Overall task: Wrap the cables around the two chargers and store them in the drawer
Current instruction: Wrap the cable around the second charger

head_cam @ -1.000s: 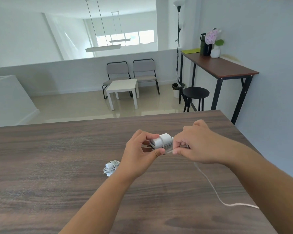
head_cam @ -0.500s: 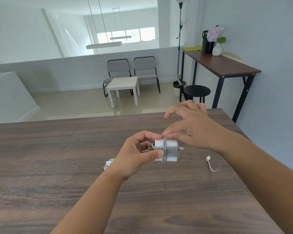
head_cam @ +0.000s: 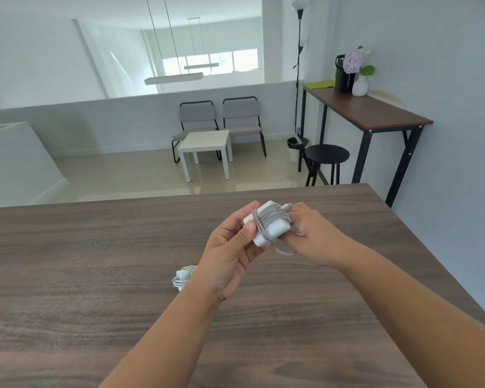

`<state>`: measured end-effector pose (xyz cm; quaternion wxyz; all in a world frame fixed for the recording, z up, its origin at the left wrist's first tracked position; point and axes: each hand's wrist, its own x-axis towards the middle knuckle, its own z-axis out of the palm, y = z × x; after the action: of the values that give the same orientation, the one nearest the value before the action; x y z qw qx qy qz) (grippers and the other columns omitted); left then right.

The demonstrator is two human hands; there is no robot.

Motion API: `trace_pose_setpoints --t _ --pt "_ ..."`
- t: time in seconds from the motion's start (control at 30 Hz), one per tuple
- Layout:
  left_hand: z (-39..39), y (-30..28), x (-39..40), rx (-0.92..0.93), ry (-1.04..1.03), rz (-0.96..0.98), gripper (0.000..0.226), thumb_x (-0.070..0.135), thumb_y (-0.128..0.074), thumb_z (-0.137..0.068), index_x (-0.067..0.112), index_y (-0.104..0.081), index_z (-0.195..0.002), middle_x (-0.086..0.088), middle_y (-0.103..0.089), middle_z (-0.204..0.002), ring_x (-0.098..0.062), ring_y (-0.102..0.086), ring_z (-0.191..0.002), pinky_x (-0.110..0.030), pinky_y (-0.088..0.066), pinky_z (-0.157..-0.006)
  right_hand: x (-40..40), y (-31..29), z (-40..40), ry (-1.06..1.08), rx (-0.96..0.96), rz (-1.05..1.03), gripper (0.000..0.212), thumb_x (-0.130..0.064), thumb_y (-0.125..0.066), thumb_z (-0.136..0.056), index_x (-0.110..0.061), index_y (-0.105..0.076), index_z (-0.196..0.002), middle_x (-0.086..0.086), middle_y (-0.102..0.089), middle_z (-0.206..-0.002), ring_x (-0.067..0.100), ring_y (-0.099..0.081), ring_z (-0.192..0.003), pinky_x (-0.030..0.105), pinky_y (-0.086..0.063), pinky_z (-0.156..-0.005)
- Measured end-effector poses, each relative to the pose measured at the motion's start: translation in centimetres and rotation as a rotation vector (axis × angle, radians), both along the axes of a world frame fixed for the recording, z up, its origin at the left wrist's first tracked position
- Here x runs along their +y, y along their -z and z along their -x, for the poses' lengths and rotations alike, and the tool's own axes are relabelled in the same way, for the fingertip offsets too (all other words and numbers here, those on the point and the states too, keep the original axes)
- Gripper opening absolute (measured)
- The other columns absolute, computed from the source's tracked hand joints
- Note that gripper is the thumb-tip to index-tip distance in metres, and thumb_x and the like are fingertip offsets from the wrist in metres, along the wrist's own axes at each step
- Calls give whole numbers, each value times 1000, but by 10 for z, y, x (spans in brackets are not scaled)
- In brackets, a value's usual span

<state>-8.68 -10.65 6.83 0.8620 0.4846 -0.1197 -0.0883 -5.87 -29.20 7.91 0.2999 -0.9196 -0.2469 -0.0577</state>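
While the left hand pinches the charger above the desk, its cable wound around it, the right hand curls its fingers round the far side. The second charger lies wrapped on the desk.

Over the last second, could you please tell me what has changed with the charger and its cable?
The loose cable that trailed across the table is now wound round the charger; only a short loop hangs below. The left hand keeps its grip; the right hand moved behind the charger. The second wrapped charger stayed put.
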Motion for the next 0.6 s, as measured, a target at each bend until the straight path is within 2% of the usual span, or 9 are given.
trace_pose_setpoints --t 0.07,0.13,0.23,0.3,0.37,0.43,0.5,0.53,0.6 --pt "-1 3 -4 -3 -59 -27 34 16 -63 -90 12 -61 -124 -11 -69 -118 -24 -66 -105 -31 -57 -80 1 3 -3 -8 20 5 26 -38 -51 -89 -24 -71 -98 -7 -61 -108 14 -51 -100 30 -38 -90" --pt "-2 6 -5 -23 -98 -69 35 16 -66 -88 13 -62 -122 -12 -70 -114 -25 -67 -102 -32 -57 -81 2 4 -1 3 168 -171 15 -24 -60 -90 -19 -73 -95 6 -68 -96 10 -58 -81 25 -45 -76" --pt "-5 9 -5 -85 -139 -163 39 18 -67 -83 17 -64 -122 -16 -66 -114 -26 -67 -99 -37 -55 -86 5 12 6 15 539 -669 13 -10 -67 -87 -10 -75 -97 9 -67 -77 6 -54 -63 21 -45 -63" --pt "-7 9 -4 -121 -163 -195 38 17 -67 -83 18 -65 -121 -17 -64 -115 -25 -67 -98 -38 -54 -86 8 16 8 32 786 -1077 20 -6 -64 -85 2 -70 -103 8 -62 -77 8 -53 -58 21 -48 -58" --pt "-9 9 -2 -125 -190 -197 37 16 -68 -84 15 -65 -121 -10 -66 -109 -24 -68 -96 -38 -55 -85 14 16 10 115 881 -1380 22 0 -56 -90 6 -65 -110 10 -61 -76 10 -56 -55 19 -51 -53" --pt "-10 10 -1 -117 -209 -193 37 15 -70 -85 13 -63 -121 -5 -67 -104 -22 -69 -95 -40 -55 -87 19 17 13 194 886 -1605 27 4 -50 -93 2 -62 -117 9 -61 -75 9 -57 -53 18 -52 -51" --pt "-10 11 -1 -108 -222 -183 36 16 -71 -84 15 -64 -119 -5 -66 -105 -20 -69 -93 -40 -56 -88 22 18 16 209 910 -1709 31 4 -45 -95 -3 -58 -123 7 -58 -70 6 -48 -42 15 -44 -40" --pt "-10 11 -1 -102 -230 -171 36 17 -71 -83 16 -64 -118 -8 -65 -108 -19 -69 -92 -39 -56 -88 23 18 19 196 935 -1683 32 2 -43 -96 -5 -57 -124 5 -55 -67 4 -39 -37 15 -35 -33" --pt "-9 8 -2 -82 -261 -138 38 21 -69 -79 17 -63 -117 -14 -60 -113 -20 -67 -94 -36 -57 -87 25 17 24 195 929 -1490 28 -4 -43 -98 -9 -61 -120 1 -48 -59 4 -26 -34 16 -20 -31"
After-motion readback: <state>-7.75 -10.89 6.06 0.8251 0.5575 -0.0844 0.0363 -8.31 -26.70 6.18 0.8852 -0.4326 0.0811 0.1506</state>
